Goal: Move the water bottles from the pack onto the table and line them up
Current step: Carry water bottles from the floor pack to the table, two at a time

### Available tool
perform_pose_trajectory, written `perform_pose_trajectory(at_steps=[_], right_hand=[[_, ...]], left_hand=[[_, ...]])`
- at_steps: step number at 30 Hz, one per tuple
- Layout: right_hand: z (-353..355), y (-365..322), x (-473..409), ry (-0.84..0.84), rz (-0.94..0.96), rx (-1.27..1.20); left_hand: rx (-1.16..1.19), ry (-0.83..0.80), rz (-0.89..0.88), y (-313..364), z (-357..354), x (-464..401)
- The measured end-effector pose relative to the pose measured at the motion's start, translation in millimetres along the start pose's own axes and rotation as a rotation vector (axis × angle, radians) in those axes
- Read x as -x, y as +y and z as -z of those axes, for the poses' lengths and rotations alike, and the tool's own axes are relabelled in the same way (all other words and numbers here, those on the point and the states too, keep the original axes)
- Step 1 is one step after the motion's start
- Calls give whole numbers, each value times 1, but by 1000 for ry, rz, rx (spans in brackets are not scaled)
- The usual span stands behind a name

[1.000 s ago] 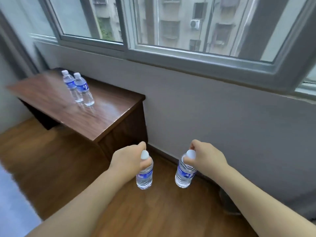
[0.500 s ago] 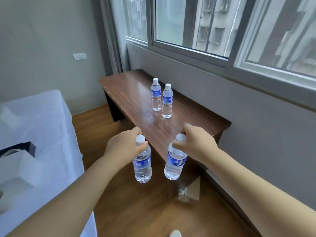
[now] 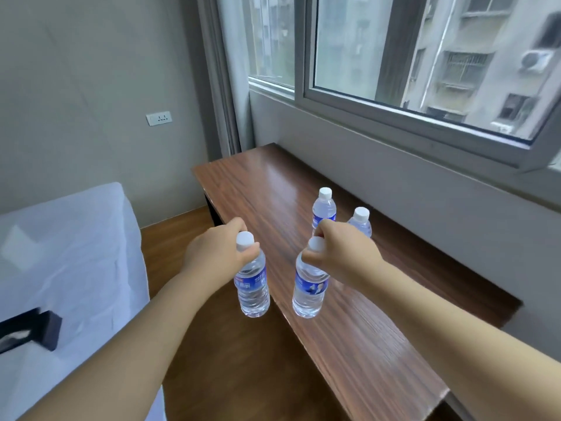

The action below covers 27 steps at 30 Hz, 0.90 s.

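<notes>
Both hands pinch a bottle at the neck, just under the white cap. Left hand (image 3: 217,252): thumb and fingers curled round the neck of the left bottle (image 3: 252,288), which hangs upright in the air, its base over the near left edge of the table (image 3: 264,189) and the wooden floor (image 3: 179,235) beside it. Right hand (image 3: 346,253): same grip on the right bottle (image 3: 309,288), also hanging upright, base above the tabletop and not touching it. The two held bottles are near each other, with a gap between; both are clear, with blue labels. On the table, farther back, stand two more bottles, upright and just beside each other: far bottle (image 3: 324,208) and second bottle (image 3: 360,223); the right hand hides the lower part of each. Table is dark wood and runs along the wall under the window (image 3: 394,56). To the left, a surface under a white sheet (image 3: 60,253), with a black object (image 3: 45,329) at the frame edge; what it is I cannot tell. A wall socket (image 3: 159,118) sits on the left wall. The pack is not in view.
</notes>
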State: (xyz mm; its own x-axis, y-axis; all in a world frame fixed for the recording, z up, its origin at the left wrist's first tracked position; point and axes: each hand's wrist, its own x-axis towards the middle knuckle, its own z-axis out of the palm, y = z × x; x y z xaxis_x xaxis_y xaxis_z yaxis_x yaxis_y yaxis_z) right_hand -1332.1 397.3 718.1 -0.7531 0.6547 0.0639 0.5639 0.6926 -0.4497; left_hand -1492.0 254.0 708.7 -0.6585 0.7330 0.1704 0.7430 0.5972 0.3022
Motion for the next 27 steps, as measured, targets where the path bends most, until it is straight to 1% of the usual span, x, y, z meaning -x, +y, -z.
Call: perform_pose_trajectory(at_steps=[5,13,18,23,27], right_hand=[[-17,-12,-83,49,-84,53],[-36,-36,-193,160,-366,86],[-40,-42,-246,216,-455,130],[-49,-26,-289,206,-517,165],[-58,-7,-314,199,-554,166]], left_hand=[[26,-30,-75,-30,-6,-103],[-13,-123,-366,-65,-15,-255],[-34,-169,-457,-61,-28,-329],[-47,-229,-521,-49,-55,-381],[-59,-267,-540,-40,-77,-413]])
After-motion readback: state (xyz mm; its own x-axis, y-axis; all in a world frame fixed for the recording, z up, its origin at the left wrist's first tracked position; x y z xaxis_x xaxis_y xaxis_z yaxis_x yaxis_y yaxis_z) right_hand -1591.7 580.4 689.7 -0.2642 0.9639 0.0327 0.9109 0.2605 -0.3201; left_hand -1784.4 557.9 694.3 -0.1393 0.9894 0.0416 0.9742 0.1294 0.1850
